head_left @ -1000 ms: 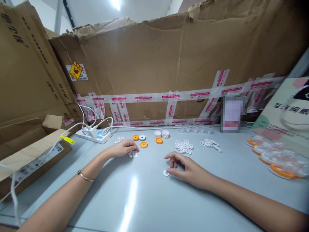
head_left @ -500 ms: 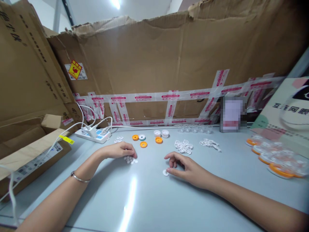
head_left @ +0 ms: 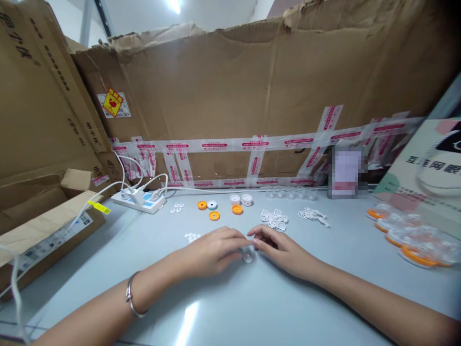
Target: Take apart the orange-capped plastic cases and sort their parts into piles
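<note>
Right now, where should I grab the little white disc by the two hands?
I'd pinch the white disc by opposite edges of its rim, coming in from the near side. It's round and sits low on the table, so the rim is probably easiest to grip. The fingers of the left hand and right hand crowd its far side, while its near edge shows.

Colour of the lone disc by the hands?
The disc is white; head view shows it best.
</note>
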### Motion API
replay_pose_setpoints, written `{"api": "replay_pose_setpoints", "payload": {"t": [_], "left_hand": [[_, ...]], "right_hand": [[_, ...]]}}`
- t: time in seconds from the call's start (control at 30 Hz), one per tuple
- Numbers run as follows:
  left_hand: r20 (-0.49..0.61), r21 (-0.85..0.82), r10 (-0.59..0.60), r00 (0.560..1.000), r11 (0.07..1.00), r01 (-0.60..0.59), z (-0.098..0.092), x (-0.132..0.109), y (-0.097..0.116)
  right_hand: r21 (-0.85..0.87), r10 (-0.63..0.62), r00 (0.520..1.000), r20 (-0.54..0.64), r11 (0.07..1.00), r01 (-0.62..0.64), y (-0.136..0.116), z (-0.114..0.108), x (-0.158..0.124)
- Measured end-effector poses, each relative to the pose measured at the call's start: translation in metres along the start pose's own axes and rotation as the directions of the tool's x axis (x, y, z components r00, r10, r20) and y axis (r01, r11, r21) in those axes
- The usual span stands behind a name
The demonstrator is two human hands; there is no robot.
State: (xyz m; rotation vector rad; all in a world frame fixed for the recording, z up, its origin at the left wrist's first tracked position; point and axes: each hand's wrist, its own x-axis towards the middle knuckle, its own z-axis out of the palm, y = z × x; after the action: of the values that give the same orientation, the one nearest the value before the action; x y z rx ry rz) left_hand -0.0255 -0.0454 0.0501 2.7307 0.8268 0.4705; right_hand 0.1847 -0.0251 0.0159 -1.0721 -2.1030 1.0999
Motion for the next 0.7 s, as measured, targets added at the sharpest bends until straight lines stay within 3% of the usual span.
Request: {"api": "replay_pose_setpoints", "payload": {"t": [0.13, 0.27, 0.4, 0.47, 0.53, 0.6, 0.7], "left_hand": [[0.039, 0.183, 0.069, 0.997, 0.98, -0.075, 0.017, 0.002, 0.004], [0.017, 0.216, 0.073, 0.997, 0.974, -0.075, 0.023, 0.001, -0.003], [-0.015, 0.232, 0.08, 0.997, 0.97, -0.075, 0.022, 0.001, -0.005], [-0.014, 0.245, 0.083, 0.996, 0.966, -0.077, 0.022, 0.001, -0.005], [-0.019, 0.255, 0.085, 0.996, 0.964, -0.077, 0.022, 0.001, -0.004], [-0.026, 0.261, 0.091, 0.996, 0.962, -0.081, 0.022, 0.001, -0.005], [-0.029, 0.267, 0.105, 0.994, 0.959, -0.094, 0.023, 0.001, -0.005]], "right_hand": [[0.014, 0.007, 1.0, -0.016, 1.0, -0.006, 0.001, 0.002, 0.002], [-0.066, -0.016, 0.997, -0.079, 0.998, 0.01, -0.001, -0.014, 0.005], [-0.35, -0.083, 0.991, -0.106, 0.936, 0.041, 0.003, -0.074, 0.004], [-0.466, -0.02, 0.969, -0.246, 0.879, -0.1, 0.013, -0.116, -0.001], [-0.526, 0.106, 0.89, -0.444, 0.773, -0.354, 0.028, -0.158, -0.009], [-0.527, 0.275, 0.759, -0.59, 0.581, -0.621, 0.048, -0.192, -0.018], [-0.454, 0.4, 0.643, -0.653, 0.473, -0.755, 0.076, -0.221, -0.031]]}}
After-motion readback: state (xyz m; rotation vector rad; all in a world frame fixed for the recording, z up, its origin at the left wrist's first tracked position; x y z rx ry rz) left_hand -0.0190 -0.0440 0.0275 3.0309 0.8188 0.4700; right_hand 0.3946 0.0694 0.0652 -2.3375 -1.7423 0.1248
